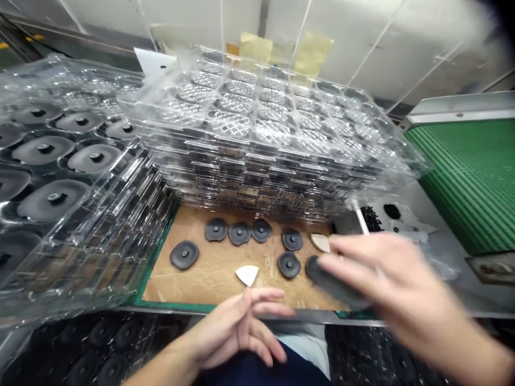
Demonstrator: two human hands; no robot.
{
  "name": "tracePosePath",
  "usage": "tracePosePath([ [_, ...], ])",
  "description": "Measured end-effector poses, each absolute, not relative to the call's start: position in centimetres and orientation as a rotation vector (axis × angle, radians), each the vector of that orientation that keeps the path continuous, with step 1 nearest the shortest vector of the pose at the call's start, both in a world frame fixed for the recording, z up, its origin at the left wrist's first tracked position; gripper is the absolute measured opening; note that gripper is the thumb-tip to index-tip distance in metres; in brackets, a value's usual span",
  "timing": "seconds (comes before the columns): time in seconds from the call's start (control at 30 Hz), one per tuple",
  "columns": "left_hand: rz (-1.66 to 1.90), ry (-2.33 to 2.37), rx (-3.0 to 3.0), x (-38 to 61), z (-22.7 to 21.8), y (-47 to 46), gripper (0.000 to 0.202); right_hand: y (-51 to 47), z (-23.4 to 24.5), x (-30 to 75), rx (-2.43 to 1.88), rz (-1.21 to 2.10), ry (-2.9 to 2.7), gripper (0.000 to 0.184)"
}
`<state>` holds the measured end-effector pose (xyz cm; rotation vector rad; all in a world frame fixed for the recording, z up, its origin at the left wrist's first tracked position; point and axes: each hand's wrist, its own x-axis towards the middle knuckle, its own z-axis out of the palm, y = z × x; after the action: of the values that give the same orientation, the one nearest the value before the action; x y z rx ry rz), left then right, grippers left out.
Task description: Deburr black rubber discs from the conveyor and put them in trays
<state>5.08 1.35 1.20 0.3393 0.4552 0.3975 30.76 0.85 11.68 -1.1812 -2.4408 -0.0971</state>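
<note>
My left hand (247, 324) is over the front edge of the cardboard sheet (205, 284), fingers spread and holding nothing. Close above it lies a white, rounded triangular piece (247, 274). To the right, my right hand (386, 279) is smeared by motion, its fingers closed on a blurred black rounded disc (341, 284). Several similar black discs with a central stud lie on the cardboard, among them a single disc (184, 254) at left and another disc (289, 265) near the middle. A second pale piece (320, 242) sits partly behind my right fingertips.
A tall stack of clear plastic trays (257, 139) stands behind the cardboard. At left, another tray stack (96, 209) carries black discs. A green ribbed conveyor belt (475, 177) runs on the right. Small black parts (370, 219) lie beside it, and more discs (100, 332) are below the table edge.
</note>
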Motion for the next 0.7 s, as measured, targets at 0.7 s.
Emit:
tracePosePath([
  [0.7, 0.989, 0.644, -0.054, -0.1, 0.8, -0.6, 0.044, 0.4, -4.3, 18.7, -1.696, 0.597, -2.037, 0.040],
])
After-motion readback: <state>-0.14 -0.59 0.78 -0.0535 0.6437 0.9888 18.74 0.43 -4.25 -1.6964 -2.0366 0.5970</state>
